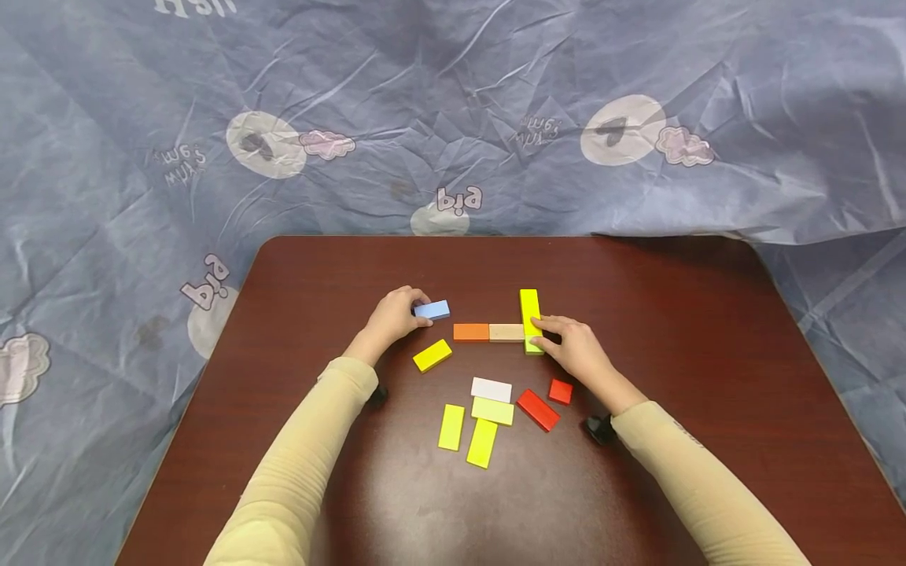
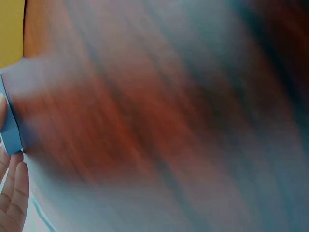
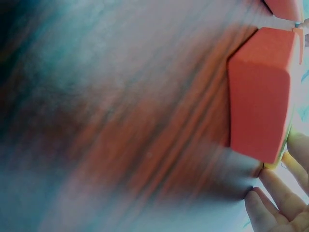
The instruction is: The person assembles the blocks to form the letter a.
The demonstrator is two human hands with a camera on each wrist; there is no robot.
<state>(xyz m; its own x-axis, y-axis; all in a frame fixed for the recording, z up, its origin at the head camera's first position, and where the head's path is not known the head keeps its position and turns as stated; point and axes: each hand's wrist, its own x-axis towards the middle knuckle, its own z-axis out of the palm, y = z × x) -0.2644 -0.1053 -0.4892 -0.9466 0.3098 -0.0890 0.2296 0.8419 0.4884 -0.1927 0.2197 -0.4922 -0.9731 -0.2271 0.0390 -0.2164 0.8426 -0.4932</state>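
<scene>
My left hand [image 1: 393, 316] grips a light blue block [image 1: 432, 310] between thumb and fingers, left of the row and slightly farther back. In the left wrist view that blue block [image 2: 9, 121] shows at the left edge. An orange block [image 1: 471, 333] and a natural wood block [image 1: 506, 333] lie end to end. At the right end of this row a yellow block [image 1: 528, 305] points away from me, with lime green [image 1: 534, 346] at its near end. My right hand [image 1: 576, 347] pinches the yellow block near that end with thumb and forefinger.
Nearer me lie a white block [image 1: 491, 390], a pale yellow-green block [image 1: 493, 411], several yellow blocks [image 1: 451, 428], a red block [image 1: 538, 409] and a small red one [image 1: 561, 391]. The brown table [image 1: 672, 314] ends against a grey printed cloth [image 1: 396, 94].
</scene>
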